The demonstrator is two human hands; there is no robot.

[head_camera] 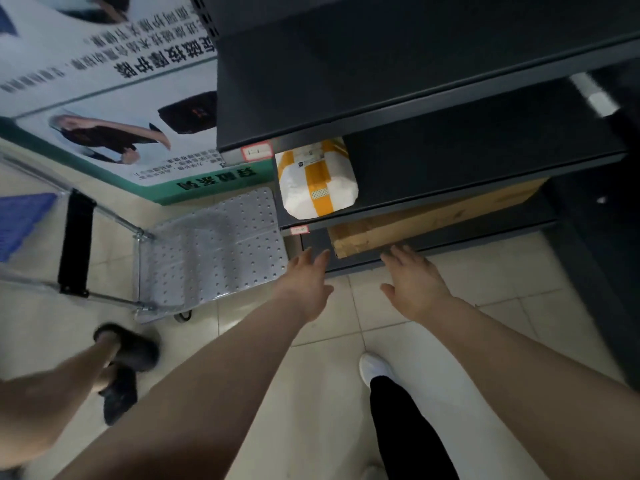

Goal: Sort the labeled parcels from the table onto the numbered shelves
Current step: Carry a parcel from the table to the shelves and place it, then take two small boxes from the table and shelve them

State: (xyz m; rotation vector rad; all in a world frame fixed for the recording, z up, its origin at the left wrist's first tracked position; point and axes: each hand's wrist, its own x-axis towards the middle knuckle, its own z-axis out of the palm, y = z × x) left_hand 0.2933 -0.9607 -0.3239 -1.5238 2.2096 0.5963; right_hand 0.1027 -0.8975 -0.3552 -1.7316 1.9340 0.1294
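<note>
The brown cardboard parcel [415,221] lies on the lowest shelf [467,240] of the dark shelving unit [381,81], its taped left end near the shelf's front left corner and its long body running back to the right under the shelf above. On that next shelf [467,157] sits a white parcel [317,181] bound with yellow tape, at the left end and reaching the front edge. Small red-bordered labels mark the front left corners of two shelves, the upper label [257,151] and the lower label [299,230], though the writing on them is too blurred to read. Both hands reach toward the lowest shelf with fingers released and spread, holding nothing. The left hand [306,285] is just off the shelf's front left corner, and the right hand [415,285] has its fingertips at the front edge below the cardboard parcel; they seem to stop just short of the box, but whether they touch the edge is hard to tell. Below the arms, a white shoe [374,368] and a black trouser leg stand on the pale tiled floor [329,341]. Left of the shelving a flat trolley [211,251] with a perforated grey deck and a metal handle rests on the floor – beside a printed poster [114,98] on the wall. At the far left edge are a blue crate [20,223] and another person's leg with black shoes [128,344].
</note>
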